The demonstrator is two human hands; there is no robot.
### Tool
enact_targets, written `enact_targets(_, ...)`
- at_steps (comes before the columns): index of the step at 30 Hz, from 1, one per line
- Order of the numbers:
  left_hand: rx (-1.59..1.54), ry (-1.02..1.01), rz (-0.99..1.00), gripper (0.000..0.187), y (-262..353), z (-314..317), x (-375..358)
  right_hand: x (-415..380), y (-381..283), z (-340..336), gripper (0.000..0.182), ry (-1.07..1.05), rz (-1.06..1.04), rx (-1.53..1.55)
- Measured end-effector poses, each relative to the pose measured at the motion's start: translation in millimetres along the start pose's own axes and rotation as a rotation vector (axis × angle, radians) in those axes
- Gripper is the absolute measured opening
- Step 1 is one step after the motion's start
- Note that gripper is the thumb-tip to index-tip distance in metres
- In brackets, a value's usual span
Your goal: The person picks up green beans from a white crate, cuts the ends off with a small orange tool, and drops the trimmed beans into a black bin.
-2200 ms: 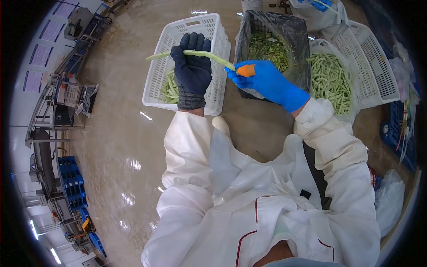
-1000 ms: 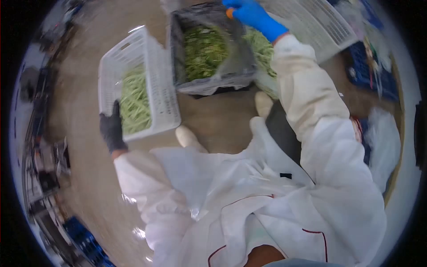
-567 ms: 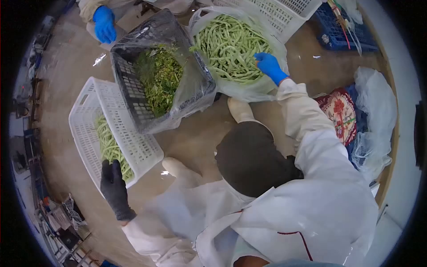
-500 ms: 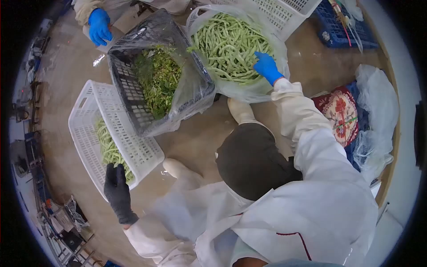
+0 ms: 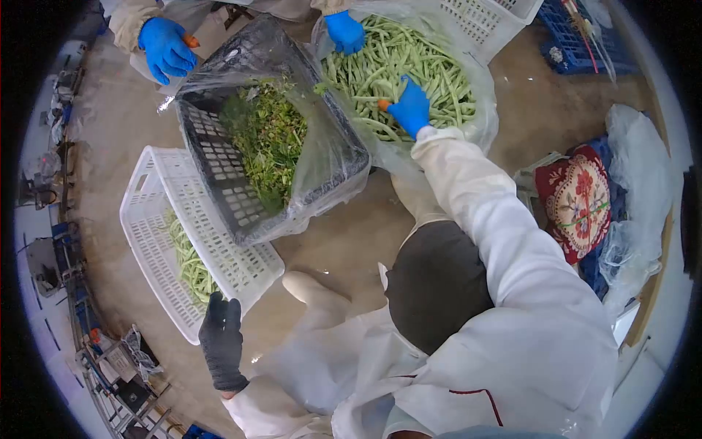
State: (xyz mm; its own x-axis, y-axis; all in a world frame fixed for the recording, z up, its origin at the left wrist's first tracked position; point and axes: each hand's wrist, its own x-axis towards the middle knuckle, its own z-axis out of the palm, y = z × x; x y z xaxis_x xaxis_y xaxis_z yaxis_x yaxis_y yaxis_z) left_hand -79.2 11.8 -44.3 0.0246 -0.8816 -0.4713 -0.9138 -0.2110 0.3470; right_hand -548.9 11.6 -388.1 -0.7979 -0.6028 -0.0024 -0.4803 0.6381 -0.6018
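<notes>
My right hand (image 5: 411,108), in a blue glove with an orange tip on the thumb, is over the green beans (image 5: 431,58) in a clear plastic bag (image 5: 486,121). Its thumb and index finger are spread, right at the surface of the pile. My left hand (image 5: 223,340) wears a dark grey glove, fingers stretched out at the near corner of a tilted white crate (image 5: 150,252). Inside that crate lies a smaller heap of green beans (image 5: 189,260). Nothing shows in the left hand.
A black crate (image 5: 227,172) lined with plastic holds leafy green scraps (image 5: 270,139), leaning over the white crate. Across from me, a co-worker's blue-gloved hands (image 5: 167,53) reach in, one onto the bagged beans. A red patterned cushion (image 5: 581,197) lies at the right.
My right hand has moved left across the beans, and its orange thumb tip now shows. A co-worker's hand has come onto the pile. My left hand stays near the white crate.
</notes>
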Motion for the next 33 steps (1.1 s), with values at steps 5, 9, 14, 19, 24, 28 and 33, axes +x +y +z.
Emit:
enact_targets(5, -0.068, -0.006, 0.069, 0.057, -11, 7, 1, -16, 1, -11, 0.058, -0.08, -0.038, 0.049)
enact_targets(9, -0.092, -0.032, 0.048, 0.06, -13, 7, -2, 1, 13, 0, 0.058, -0.155, -0.035, -0.033)
enact_targets(14, -0.011, -0.058, 0.029, 0.06, -14, 6, -2, -1, 8, 7, 0.065, -0.05, -0.08, 0.018)
enact_targets(19, 0.001, -0.082, 0.025, 0.058, -13, 11, -1, -10, 2, 6, 0.07, -0.176, -0.223, -0.083)
enact_targets(24, -0.036, -0.095, 0.033, 0.057, -7, 11, -4, 3, -3, -18, 0.057, -0.267, -0.004, 0.015)
enact_targets(28, 0.014, -0.106, 0.07, 0.055, -1, 7, -6, 35, 42, -18, 0.05, -0.116, 0.102, 0.423)
enact_targets(33, 0.022, -0.1, 0.135, 0.054, -10, 4, -8, 47, 27, -111, 0.043, -0.079, -0.033, 0.688)
